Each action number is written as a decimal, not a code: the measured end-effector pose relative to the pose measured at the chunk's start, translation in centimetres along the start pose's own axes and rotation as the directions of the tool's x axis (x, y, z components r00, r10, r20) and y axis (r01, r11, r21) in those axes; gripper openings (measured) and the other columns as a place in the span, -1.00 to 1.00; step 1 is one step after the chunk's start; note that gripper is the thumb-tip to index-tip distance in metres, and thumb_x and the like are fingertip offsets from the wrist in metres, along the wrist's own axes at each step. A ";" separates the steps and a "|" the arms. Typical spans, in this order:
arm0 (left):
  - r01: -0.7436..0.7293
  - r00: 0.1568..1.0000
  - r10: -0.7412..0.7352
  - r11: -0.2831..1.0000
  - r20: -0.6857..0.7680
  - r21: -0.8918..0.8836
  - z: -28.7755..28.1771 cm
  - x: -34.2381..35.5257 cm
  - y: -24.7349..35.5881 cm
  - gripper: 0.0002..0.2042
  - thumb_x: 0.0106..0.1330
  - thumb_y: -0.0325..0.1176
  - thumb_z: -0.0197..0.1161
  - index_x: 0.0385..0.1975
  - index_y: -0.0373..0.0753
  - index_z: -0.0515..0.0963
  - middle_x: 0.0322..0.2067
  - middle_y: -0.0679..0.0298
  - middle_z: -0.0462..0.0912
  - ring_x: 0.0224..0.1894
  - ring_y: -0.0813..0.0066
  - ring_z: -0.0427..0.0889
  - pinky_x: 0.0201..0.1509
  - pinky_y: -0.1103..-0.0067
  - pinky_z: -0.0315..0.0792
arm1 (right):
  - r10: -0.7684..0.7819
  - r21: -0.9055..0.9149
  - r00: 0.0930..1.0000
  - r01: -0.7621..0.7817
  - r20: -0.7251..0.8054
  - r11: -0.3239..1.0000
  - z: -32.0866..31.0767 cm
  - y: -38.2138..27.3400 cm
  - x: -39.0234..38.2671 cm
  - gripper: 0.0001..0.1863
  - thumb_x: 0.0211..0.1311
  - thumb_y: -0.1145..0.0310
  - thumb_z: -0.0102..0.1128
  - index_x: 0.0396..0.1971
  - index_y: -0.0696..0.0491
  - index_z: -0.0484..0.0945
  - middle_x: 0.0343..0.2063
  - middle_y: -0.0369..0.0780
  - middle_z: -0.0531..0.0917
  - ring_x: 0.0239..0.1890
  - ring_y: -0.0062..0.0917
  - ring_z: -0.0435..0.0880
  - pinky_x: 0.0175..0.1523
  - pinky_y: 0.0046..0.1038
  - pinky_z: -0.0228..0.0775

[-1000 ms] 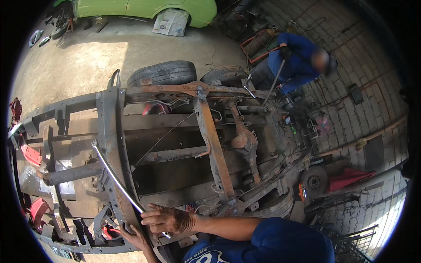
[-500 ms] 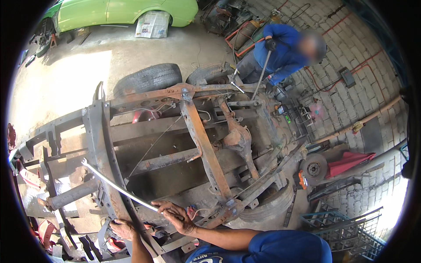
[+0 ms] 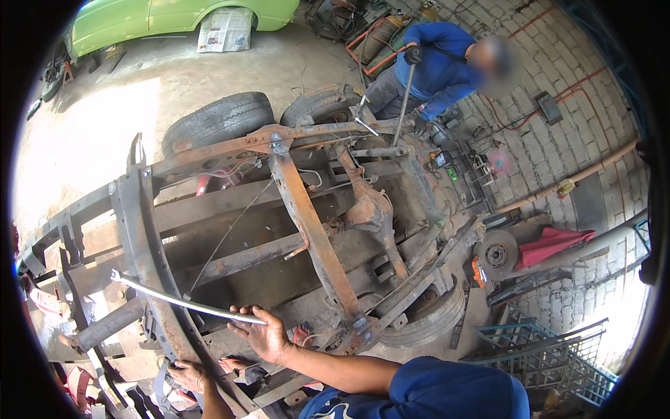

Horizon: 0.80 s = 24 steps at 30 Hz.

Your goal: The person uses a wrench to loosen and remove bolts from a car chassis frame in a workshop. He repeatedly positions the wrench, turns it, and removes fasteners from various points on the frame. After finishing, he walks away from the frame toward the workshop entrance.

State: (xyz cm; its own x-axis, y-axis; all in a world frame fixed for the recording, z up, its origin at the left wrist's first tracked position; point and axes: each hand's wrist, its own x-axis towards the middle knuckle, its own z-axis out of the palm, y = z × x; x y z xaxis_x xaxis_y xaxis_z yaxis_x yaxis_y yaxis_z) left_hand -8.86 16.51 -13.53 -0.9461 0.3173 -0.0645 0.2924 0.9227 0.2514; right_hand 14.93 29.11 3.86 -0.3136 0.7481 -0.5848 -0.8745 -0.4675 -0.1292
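A bent silver bar (image 3: 167, 297) slants over the dark cross member (image 3: 129, 216) of a rusty vehicle chassis. My right hand (image 3: 262, 335) holds the bar's near end, with some fingertips showing above it and the thumb alongside. Lower and to the left, my left hand (image 3: 190, 376) grips the edge of the chassis near a dark bracket, fingers curled over it. An orange-rusted crossbeam (image 3: 310, 237) runs to the right of the bar, with a rusty axle (image 3: 370, 213) beyond it.
A co-worker (image 3: 436, 66) in blue leans over the far end holding a long bar. Tyres (image 3: 216, 126) lie behind the chassis, a green car (image 3: 125, 24) stands beyond. A brick wall (image 3: 558, 160), wheel (image 3: 494, 257), red cloth (image 3: 551, 248) and metal racks (image 3: 537, 349) line the right.
My right hand has risen and turned with the bar, whose far end has swung down and left. My left hand has shifted slightly left along the frame. The view has moved too.
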 end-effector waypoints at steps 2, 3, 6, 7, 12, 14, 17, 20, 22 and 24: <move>0.003 1.000 -0.003 1.000 0.017 -0.018 0.1 0.1 -0.2 -0.45 0.51 -0.01 -0.19 0.20 -0.38 0.41 0.13 -0.09 0.52 0.17 -0.08 0.47 0.27 0.20 0.30 | -0.015 -0.029 0.998 0.017 0.053 0.999 -0.1 0.0 -0.2 -0.83 0.37 0.24 0.19 -0.24 0.02 0.61 -0.07 -0.28 0.68 0.28 -0.41 0.50 0.41 -0.14 0.32; 0.005 1.000 -0.004 1.000 0.017 -0.018 0.2 0.1 -0.2 -0.45 0.52 0.00 -0.19 0.20 -0.35 0.42 0.14 -0.08 0.52 0.17 -0.08 0.48 0.27 0.20 0.31 | -0.027 -0.049 0.997 0.031 0.076 0.998 -0.1 -0.1 -0.3 -0.84 0.37 0.24 0.19 -0.23 0.01 0.61 -0.06 -0.29 0.68 0.28 -0.41 0.50 0.41 -0.14 0.32; 0.005 1.000 -0.005 1.000 -0.013 0.008 0.1 0.0 -0.1 -0.46 0.52 0.00 -0.20 0.22 -0.32 0.42 0.14 -0.07 0.52 0.19 -0.06 0.47 0.27 0.20 0.31 | 0.037 -0.072 0.995 -0.030 0.097 0.997 -0.4 -0.5 -0.5 -0.79 0.42 0.23 0.12 -0.15 0.03 0.60 0.15 -0.18 0.58 0.31 -0.37 0.47 0.45 -0.15 0.26; 0.004 0.999 -0.004 1.000 -0.033 0.021 0.0 0.0 0.0 -0.46 0.52 0.00 -0.20 0.22 -0.32 0.42 0.14 -0.07 0.52 0.19 -0.06 0.47 0.28 0.20 0.30 | 0.060 -0.078 0.993 -0.052 0.097 0.996 -0.5 -0.6 -0.6 -0.78 0.44 0.23 0.10 -0.14 0.04 0.60 0.20 -0.15 0.55 0.31 -0.36 0.46 0.46 -0.15 0.25; -0.016 1.000 0.014 0.999 -0.028 -0.046 -0.7 -0.4 0.7 -0.49 0.50 -0.06 -0.16 0.15 -0.38 0.44 0.06 -0.12 0.55 0.14 -0.10 0.48 0.24 0.17 0.31 | 0.096 -0.131 0.989 -0.081 0.113 0.988 -0.8 -0.6 -1.2 -0.75 0.44 0.16 0.10 -0.08 -0.02 0.59 0.25 -0.22 0.53 0.26 -0.36 0.52 0.38 -0.17 0.31; 0.003 1.000 -0.003 0.999 -0.002 -0.054 -0.9 -0.5 0.9 -0.49 0.50 -0.05 -0.16 0.14 -0.39 0.44 0.06 -0.12 0.55 0.14 -0.11 0.49 0.24 0.17 0.31 | 0.113 -0.127 0.988 -0.100 0.101 0.987 -1.0 -0.3 -1.4 -0.75 0.44 0.14 0.11 -0.07 -0.04 0.59 0.26 -0.24 0.53 0.23 -0.37 0.55 0.34 -0.18 0.35; 0.004 1.000 -0.004 0.999 -0.002 -0.050 -1.1 -0.5 1.0 -0.49 0.50 -0.05 -0.16 0.14 -0.39 0.44 0.06 -0.12 0.55 0.13 -0.11 0.49 0.24 0.17 0.31 | 0.134 -0.127 0.985 -0.119 0.113 0.985 -1.3 0.3 -1.8 -0.73 0.46 0.11 0.08 -0.03 -0.07 0.59 0.29 -0.31 0.48 0.18 -0.39 0.57 0.30 -0.18 0.34; 0.001 1.000 -0.002 0.999 -0.022 -0.045 -1.0 -0.5 1.0 -0.48 0.51 -0.04 -0.17 0.15 -0.39 0.44 0.06 -0.13 0.54 0.14 -0.11 0.49 0.24 0.17 0.31 | 0.126 -0.170 0.991 -0.116 0.053 0.979 -1.6 0.9 -2.0 -0.72 0.43 0.07 0.12 -0.05 -0.10 0.60 0.27 -0.30 0.53 0.05 -0.40 0.66 0.17 -0.25 0.44; -0.016 0.999 0.014 0.998 -0.036 -0.054 -1.0 -0.6 1.1 -0.47 0.51 -0.04 -0.18 0.16 -0.39 0.44 0.06 -0.13 0.53 0.14 -0.12 0.49 0.24 0.17 0.31 | 0.109 -0.173 0.993 -0.099 0.048 0.980 -1.8 1.2 -2.2 -0.72 0.43 0.07 0.12 -0.05 -0.12 0.62 0.26 -0.31 0.54 -0.01 -0.42 0.68 0.11 -0.25 0.45; 0.001 1.000 -0.001 0.999 0.003 -0.038 -1.1 -0.6 1.2 -0.45 0.51 -0.03 -0.19 0.18 -0.39 0.43 0.10 -0.14 0.52 0.18 -0.10 0.47 0.27 0.18 0.29 | 0.094 -0.174 0.994 -0.084 0.049 0.981 -1.8 1.4 -2.3 -0.72 0.43 0.06 0.13 -0.05 -0.13 0.63 0.25 -0.31 0.55 -0.05 -0.44 0.68 0.08 -0.25 0.46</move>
State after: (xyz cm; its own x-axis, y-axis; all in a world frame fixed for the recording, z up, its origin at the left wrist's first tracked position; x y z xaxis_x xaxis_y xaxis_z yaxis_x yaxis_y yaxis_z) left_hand -8.12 17.18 -12.12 -0.9461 0.3169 -0.0673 0.2857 0.9140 0.2882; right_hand 15.06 25.91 3.54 -0.4119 0.7232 -0.5544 -0.7673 -0.6034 -0.2170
